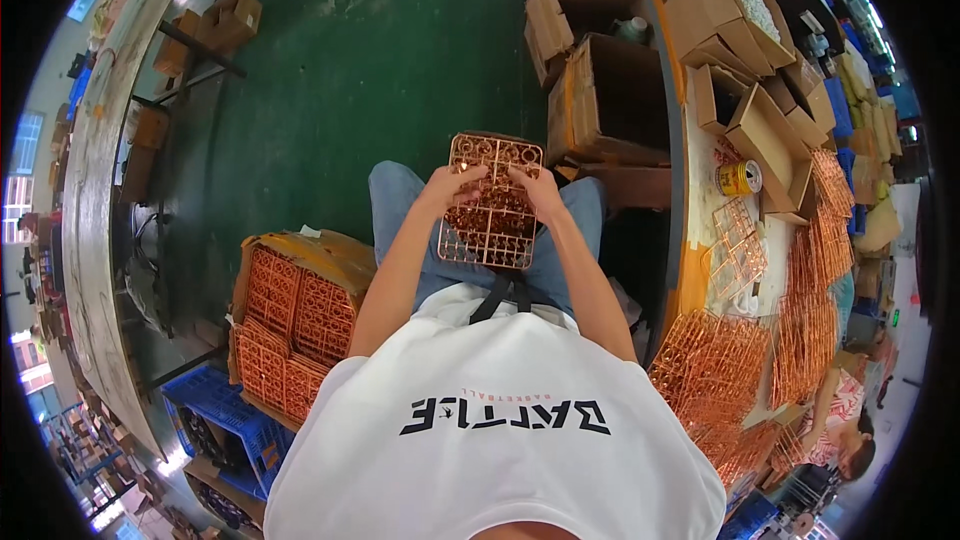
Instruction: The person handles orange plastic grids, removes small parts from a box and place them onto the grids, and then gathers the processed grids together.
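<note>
A copper-coloured plastic sprue frame (pixel 487 247) with rows of small shiny parts lies over my lap, between my knees. My left hand (pixel 452 190) reaches onto it from the left, fingers bent in among the upper rows. On the opposite side my right hand (pixel 536 192) grips near the upper right edge, thumb and fingers curled. What exactly the fingertips pinch is too small to make out. Loose-looking shiny parts crowd the middle of the frame below my hands.
Left of me stands a carton (pixel 345 258) packed with similar copper frames, beside a blue crate (pixel 215 390). The workbench (pixel 692 250) on my right holds piled frames (pixel 705 365), a yellow can (pixel 738 178) and cardboard trays (pixel 768 145). Open cartons (pixel 600 105) stand ahead right. Another person (pixel 840 425) sits at lower right.
</note>
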Motion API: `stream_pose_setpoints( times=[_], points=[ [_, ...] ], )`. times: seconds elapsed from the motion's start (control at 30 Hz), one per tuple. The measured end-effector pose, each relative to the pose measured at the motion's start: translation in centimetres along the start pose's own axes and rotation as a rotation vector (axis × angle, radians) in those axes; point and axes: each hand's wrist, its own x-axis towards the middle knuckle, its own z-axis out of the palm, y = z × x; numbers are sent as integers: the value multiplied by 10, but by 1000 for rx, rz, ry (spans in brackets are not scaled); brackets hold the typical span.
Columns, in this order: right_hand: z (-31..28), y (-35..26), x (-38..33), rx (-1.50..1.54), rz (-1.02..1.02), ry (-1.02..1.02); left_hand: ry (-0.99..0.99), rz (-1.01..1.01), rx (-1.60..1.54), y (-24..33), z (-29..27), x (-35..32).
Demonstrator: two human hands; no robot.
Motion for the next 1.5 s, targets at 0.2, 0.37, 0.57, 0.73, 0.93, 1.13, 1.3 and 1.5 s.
stream_pose_setpoints(
  times=[0.2,0.37,0.57,0.73,0.93,1.13,1.3,1.5],
  points=[
    [-1,-7,9,-38,-14,92,155,361,161,0,19,6],
    [-11,-5,29,67,-14,29,170,423,184,-8,14,27],
    [-52,1,30,-542,-322,53,145,346,211,-14,47,40],
    [-15,25,35,-127,-134,2,200,428,26,-49,13,38],
    [-41,20,35,116,149,38,269,400,118,-75,9,72],
    [-20,29,19,162,97,15,143,226,-68,-75,4,49],
    [-9,21,13,171,159,-61,73,154,-245,-90,-25,62],
    [-58,4,40,234,95,116,46,30,-114,-31,25,91]
  ],
)
